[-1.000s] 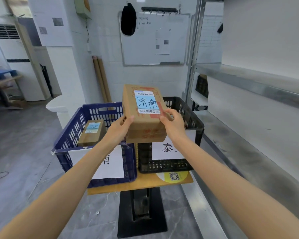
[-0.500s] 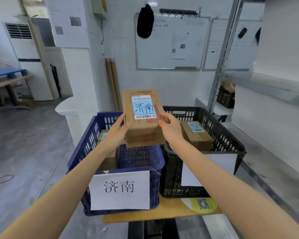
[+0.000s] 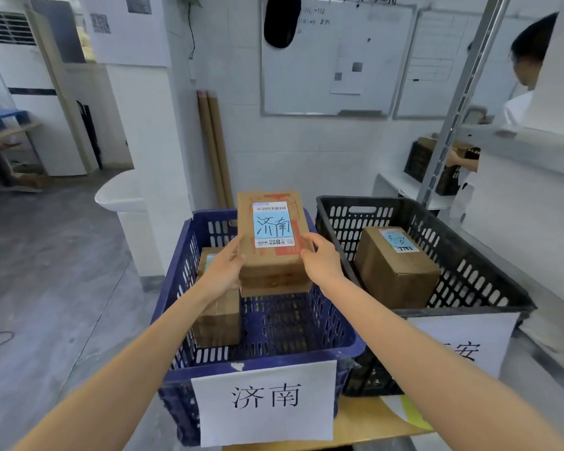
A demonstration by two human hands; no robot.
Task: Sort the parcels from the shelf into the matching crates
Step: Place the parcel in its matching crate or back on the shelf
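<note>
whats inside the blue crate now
In the blue crate, one brown parcel stands against the left wall, its top hidden by the left hand. Bare mesh floor beside it. The held parcel covers the far end.

An arm [image 3: 414,349] hides half the black crate's sign [image 3: 482,333].

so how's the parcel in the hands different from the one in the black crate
The held parcel is up over the blue crate, gripped by the left hand and right hand; the crated parcel lies untouched in the black crate. The held parcel's label reads 济南, the crated parcel's differs. Both are brown cardboard with light blue labels.
</note>
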